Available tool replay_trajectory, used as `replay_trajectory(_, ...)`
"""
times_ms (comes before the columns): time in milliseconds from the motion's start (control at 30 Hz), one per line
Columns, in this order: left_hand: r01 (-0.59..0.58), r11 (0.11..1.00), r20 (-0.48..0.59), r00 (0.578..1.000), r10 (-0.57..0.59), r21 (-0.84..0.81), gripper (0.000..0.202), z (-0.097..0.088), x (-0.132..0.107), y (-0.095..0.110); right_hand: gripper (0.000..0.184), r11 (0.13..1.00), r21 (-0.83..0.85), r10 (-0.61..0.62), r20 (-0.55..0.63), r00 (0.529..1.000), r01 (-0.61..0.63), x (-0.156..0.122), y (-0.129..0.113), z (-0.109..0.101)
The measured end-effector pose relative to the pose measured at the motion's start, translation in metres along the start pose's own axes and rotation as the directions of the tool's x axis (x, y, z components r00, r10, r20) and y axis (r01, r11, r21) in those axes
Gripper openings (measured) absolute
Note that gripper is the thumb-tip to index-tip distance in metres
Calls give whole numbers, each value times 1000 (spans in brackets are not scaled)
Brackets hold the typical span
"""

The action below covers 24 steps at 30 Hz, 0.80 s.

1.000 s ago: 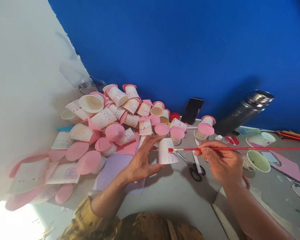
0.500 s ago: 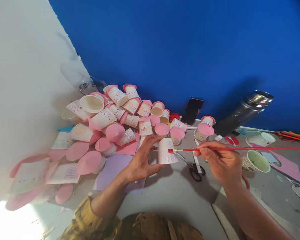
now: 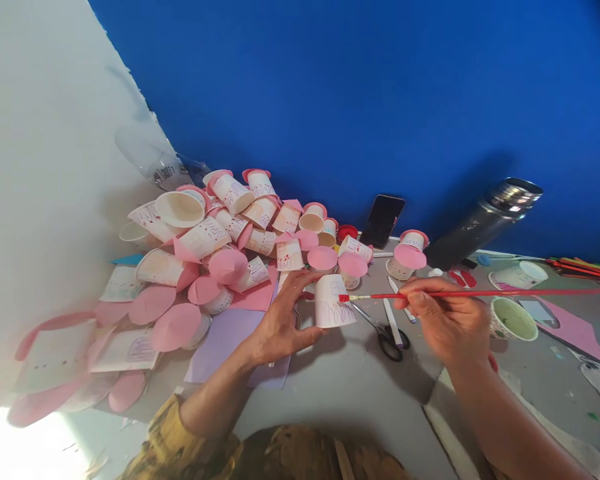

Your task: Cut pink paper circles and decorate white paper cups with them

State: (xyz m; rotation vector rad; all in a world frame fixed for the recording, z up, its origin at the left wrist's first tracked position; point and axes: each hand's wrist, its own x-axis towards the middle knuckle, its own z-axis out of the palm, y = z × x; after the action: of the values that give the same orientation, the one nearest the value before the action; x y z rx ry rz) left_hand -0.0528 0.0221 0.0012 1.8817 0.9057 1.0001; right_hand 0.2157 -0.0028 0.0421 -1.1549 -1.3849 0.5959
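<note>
My left hand (image 3: 285,323) grips a white paper cup (image 3: 327,310) turned upside down, thumb near its rim and fingers at its base. Purple pen marks run around the cup's lower side. In my right hand (image 3: 450,320) is a red-handled paintbrush (image 3: 485,293), pinched between thumb and fingers. Its red-painted tip meets or nearly meets the cup's side. Just behind the cup lie black-handled scissors (image 3: 393,347) and a white marker (image 3: 393,323). Beneath my left wrist is a purple paper sheet (image 3: 220,347).
Paper cups with pink paper pieces (image 3: 200,240) are heaped on the left. A phone (image 3: 383,220) leans against the blue wall. At right stand a dark metal flask (image 3: 473,227) and a cup of cloudy liquid (image 3: 514,320), near coloured pencils (image 3: 580,268) and pink paper (image 3: 575,327).
My right hand and the brush have shifted slightly to the right, the tip moving a little across the cup's side. My left hand keeps its hold on the cup. The view has shifted slightly.
</note>
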Motion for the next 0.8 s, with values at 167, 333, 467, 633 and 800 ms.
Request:
replay_trajectory(167,-17,996,-42,999,14,-88,78,3,1,-2,20,999,35,7,-39,999,-6,2,1,-6)
replay_trajectory(333,-24,992,-40,999,19,-121,79,5,1,-4,22,1000,-1,-12,-4,1000,12,1,-3,-4)
replay_trajectory(467,-25,990,-34,999,21,-137,79,5,1,-3,24,1000,-6,-16,25,1000,17,1,-6,0)
replay_trajectory(633,-20,990,-33,999,16,-139,78,4,1,-2,25,1000,-2,-10,6,1000,10,1,-6,-1)
replay_trajectory(800,-9,991,-28,1000,5,-133,75,4,1,-2,23,1000,2,-28,50,998,28,1,-5,-1)
